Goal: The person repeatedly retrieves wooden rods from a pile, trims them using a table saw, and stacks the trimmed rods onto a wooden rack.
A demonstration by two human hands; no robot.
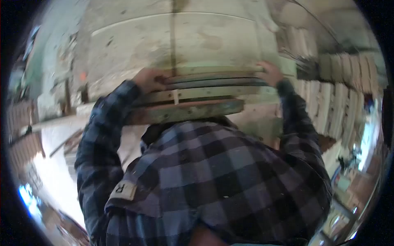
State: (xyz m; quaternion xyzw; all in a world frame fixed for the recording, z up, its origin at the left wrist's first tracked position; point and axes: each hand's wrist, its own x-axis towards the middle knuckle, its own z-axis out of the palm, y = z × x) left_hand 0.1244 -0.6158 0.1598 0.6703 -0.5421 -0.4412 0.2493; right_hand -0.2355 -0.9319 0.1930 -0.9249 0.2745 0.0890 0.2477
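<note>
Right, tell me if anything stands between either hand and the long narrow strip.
Nothing visible does: the left hand and the right hand are already at opposite ends of the long narrow strip, though blur hides the exact finger contact.

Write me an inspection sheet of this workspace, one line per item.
Surface: pale worktop, stained, crossed by a dark seam.
Job's things: long strip, spanning between the hands.
Clutter: worn board beside the plaid shirt.
Left hand: at the strip's left end; exact grip blurred.
Right hand: at its right end; likewise blurred.
Cables: thin dark line, upper right, possibly a cable.
Surroundings: stacked pale pieces at right.
</note>
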